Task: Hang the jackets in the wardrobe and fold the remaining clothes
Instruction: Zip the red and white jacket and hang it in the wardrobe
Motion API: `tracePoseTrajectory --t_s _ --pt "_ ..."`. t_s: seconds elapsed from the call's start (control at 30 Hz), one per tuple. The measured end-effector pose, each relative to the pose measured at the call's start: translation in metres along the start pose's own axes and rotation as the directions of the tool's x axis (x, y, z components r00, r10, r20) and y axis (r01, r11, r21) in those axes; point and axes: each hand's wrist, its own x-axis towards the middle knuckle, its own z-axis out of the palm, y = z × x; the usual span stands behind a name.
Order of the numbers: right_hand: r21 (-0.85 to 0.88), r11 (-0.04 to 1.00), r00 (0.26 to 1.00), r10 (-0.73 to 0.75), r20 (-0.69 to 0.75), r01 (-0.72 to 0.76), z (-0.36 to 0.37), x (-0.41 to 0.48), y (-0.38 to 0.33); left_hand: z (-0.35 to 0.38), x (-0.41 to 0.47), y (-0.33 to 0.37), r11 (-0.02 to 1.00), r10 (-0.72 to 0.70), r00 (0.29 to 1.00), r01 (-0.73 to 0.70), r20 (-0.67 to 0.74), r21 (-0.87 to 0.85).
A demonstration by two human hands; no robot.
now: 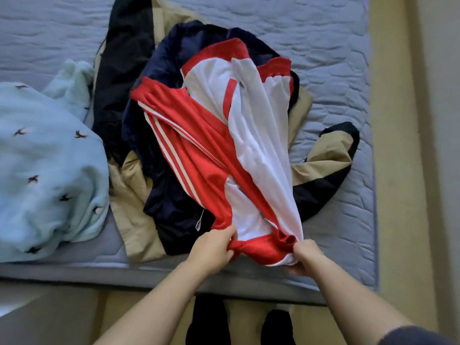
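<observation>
Left hand (pixel 211 250) and right hand (pixel 306 257) are pinched on the near end of the red jacket (pixel 211 150), which is laid lengthways away from them.

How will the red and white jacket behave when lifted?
Probably floppy: the red and white jacket lies in long folds from where the left hand and right hand bunch its edge. Likely light and slick, judging by the thin, smooth fabric.

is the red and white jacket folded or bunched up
Bunched, not folded. The red and white jacket runs in loose creases over the dark blue jacket, left hand and right hand gripping its near end.
</observation>
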Motion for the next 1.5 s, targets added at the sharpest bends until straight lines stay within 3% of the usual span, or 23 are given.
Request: tracePoseTrajectory --t_s 0.13,0.2,0.4,0.5,0.63,0.87,0.97,1.07,1.27,1.4,1.5 --pt "0.064 0.987 0.989 -0.145 -0.005 0.145 -0.02 -0.004 0.014 0.024 -0.024 0.016 0.991 -0.09 0.988 0.101 0.128 -0.083" --pt "0.288 0.945 0.983 -0.178 0.045 0.158 -0.032 -0.02 0.011 0.024 -0.035 0.025 0.966 -0.127 0.987 0.146 0.101 -0.212" --pt "0.675 0.719 0.902 -0.388 0.188 0.168 -0.08 -0.098 -0.002 -0.014 -0.078 0.079 0.875 -0.257 0.959 0.178 -0.12 -0.45" --pt "0.753 0.649 0.844 -0.461 0.275 0.109 -0.107 -0.164 -0.004 -0.049 -0.112 0.119 0.811 -0.375 0.883 0.165 -0.281 -0.562" --pt "0.762 0.641 0.728 -0.565 0.387 0.092 -0.148 -0.252 0.003 -0.092 -0.173 0.158 0.773 -0.464 0.776 0.119 -0.427 -0.624" --pt "0.651 0.666 0.607 -0.7 0.376 0.365 -0.201 -0.381 0.018 -0.159 -0.261 0.219 0.894 -0.213 0.74 -0.116 -0.638 -0.433" --pt "0.631 0.631 0.502 -0.764 0.405 0.451 -0.212 -0.429 0.019 -0.194 -0.278 0.241 0.93 -0.102 0.704 -0.182 -0.702 -0.318" --pt "0.562 0.584 0.363 -0.809 0.463 0.585 -0.222 -0.468 0.022 -0.225 -0.295 0.264 0.889 0.012 0.701 -0.334 -0.713 -0.313" --pt "0.517 0.479 0.241 -0.854 0.461 0.709 -0.261 -0.515 0.031 -0.283 -0.316 0.288 0.803 0.176 0.733 -0.493 -0.656 -0.335" --pt "0.525 0.386 0.151 -0.888 0.435 0.758 -0.28 -0.531 0.036 -0.314 -0.325 0.307 0.754 0.191 0.614 -0.592 -0.766 -0.286" --pt "0.399 0.276 0.18 -0.948 0.261 0.875 -0.28 -0.532 0.039 -0.332 -0.335 0.327 0.722 0.182 0.509 -0.65 -0.842 -0.237"
